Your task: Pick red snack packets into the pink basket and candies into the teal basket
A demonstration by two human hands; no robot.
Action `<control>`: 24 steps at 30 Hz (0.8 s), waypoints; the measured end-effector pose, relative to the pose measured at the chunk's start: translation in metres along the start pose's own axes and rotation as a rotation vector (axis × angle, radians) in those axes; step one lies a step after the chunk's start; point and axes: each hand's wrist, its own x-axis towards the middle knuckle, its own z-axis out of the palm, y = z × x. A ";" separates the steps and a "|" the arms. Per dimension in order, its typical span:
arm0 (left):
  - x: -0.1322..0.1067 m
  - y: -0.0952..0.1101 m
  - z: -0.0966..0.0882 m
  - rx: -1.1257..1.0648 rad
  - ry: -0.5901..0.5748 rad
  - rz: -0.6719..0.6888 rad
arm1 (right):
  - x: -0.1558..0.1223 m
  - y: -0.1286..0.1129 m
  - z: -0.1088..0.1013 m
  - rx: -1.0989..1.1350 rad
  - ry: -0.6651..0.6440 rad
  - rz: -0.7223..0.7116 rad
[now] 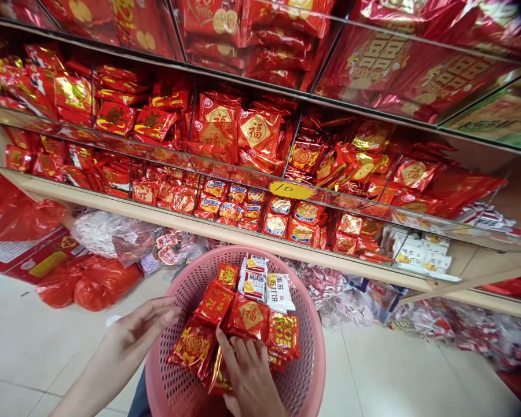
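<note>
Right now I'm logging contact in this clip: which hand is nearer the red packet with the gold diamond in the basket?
Right. The right hand lies inside the pink basket, fingertips touching the red packet; the left hand rests at the basket's left rim.

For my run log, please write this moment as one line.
left hand: on basket rim | right hand: in basket, touching red packets | behind: shelves
</note>
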 end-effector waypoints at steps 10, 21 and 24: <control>-0.003 -0.005 0.002 0.010 -0.042 -0.007 | 0.007 -0.008 -0.003 -0.041 0.049 -0.017; -0.005 -0.017 0.006 -0.095 0.015 -0.109 | -0.036 0.002 -0.008 0.621 0.170 0.354; -0.002 -0.016 0.008 -0.211 0.028 -0.239 | -0.055 0.013 0.004 1.165 0.197 0.917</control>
